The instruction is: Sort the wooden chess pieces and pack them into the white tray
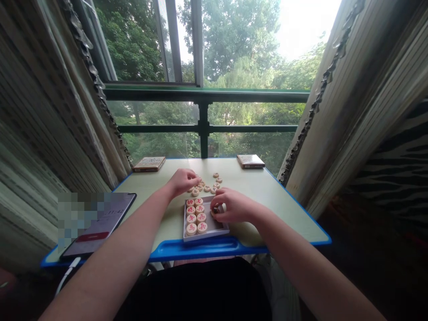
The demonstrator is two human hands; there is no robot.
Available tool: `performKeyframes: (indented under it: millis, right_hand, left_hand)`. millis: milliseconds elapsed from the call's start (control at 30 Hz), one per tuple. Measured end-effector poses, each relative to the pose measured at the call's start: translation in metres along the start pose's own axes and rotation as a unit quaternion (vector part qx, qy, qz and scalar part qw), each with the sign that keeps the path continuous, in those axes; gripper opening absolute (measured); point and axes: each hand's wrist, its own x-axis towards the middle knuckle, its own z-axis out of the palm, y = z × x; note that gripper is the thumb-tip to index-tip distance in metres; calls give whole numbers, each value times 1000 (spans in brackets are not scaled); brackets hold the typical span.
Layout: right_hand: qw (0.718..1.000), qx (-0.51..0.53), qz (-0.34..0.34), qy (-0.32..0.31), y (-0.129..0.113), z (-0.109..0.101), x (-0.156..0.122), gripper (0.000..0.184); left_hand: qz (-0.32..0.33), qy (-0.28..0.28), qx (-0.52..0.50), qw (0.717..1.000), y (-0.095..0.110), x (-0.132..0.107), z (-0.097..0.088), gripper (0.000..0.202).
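Note:
A shallow white box (205,234) lies near the front of the table, with two columns of round wooden Chinese chess pieces (201,218) in its left part, marked in red. My right hand (236,206) is over the box's right side, its fingers closed on a Chinese chess piece (214,212) partly hidden by them. Beyond the box, several loose Chinese chess pieces (207,188) are scattered on the tabletop. At the left of this group is my left hand (183,181), fingertips pinched at a piece that they mostly cover.
The pale table (267,196) has a blue edge and a front groove (200,248). A tablet (100,227) with a white cable (68,274) lies at left. Two flat boxes, the left box (149,163) and the right box (250,161), sit at the back corners. Curtains flank the window.

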Motion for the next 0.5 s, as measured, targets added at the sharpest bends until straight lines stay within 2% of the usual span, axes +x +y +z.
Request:
performKeyframes:
  millis: [267,500]
  right_hand:
    - [1000,-21,-6,12,-2,-2,-2,18]
    - [999,-29,-4,14,0,-1,-1,17]
  left_hand:
    - [-4,2,19,1000,-4,-1,0,32]
    - [3,3,142,990,-15,0,4,35]
